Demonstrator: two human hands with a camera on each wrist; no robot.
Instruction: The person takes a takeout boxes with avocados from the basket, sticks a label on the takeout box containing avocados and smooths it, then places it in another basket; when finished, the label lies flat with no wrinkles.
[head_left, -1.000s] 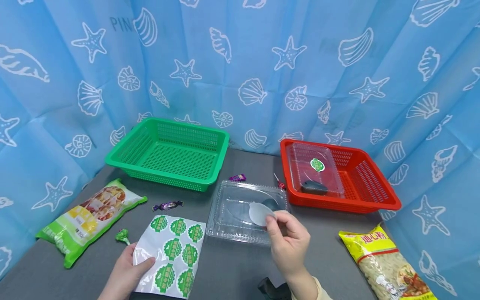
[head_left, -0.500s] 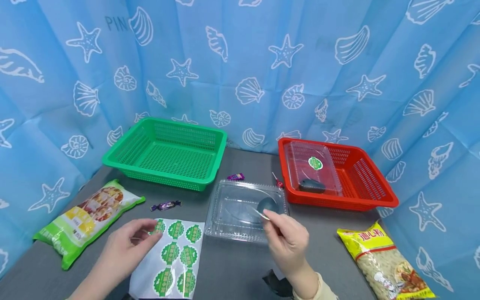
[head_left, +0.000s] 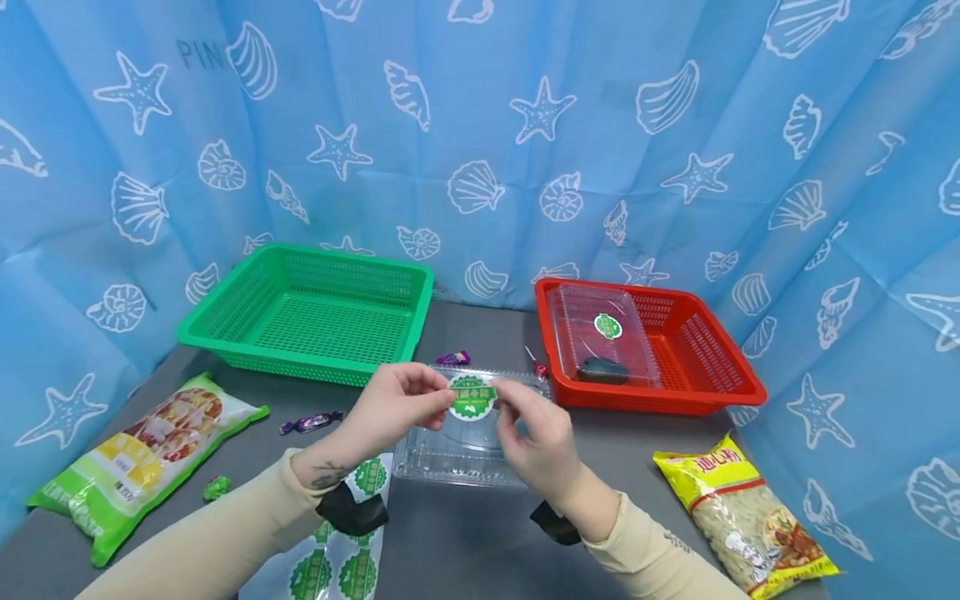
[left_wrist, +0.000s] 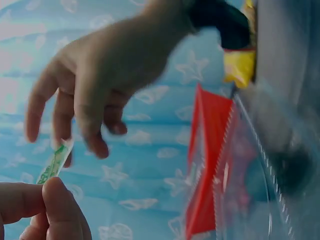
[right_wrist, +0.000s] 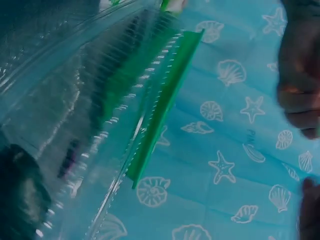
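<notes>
A round green-and-white sticker [head_left: 472, 397] is held up above a clear plastic clamshell box [head_left: 457, 467]. Thumb and fingers of my left hand [head_left: 401, 400] pinch its left edge, also visible in the left wrist view. My right hand [head_left: 536, 429] has thumb and forefinger at the sticker's right edge, the other fingers loosely bent. Beneath the hands, the closed box lies on the grey table; a dark rounded thing [left_wrist: 287, 172] shows through it in the left wrist view. The sheet of matching stickers [head_left: 360, 575] lies partly under my left forearm.
A green basket [head_left: 300, 354] stands at back left. The red basket [head_left: 645, 400] at back right holds a stickered clear box [head_left: 600, 321]. Around them lie wrapped candies [head_left: 311, 422], a lollipop [head_left: 536, 362], a green-white food bag [head_left: 150, 462] and a yellow noodle bag [head_left: 738, 517].
My left hand has let go of the sticker sheet and moved up and right to the sticker. My right hand has raised the sticker slightly leftward, and its printed face now shows.
</notes>
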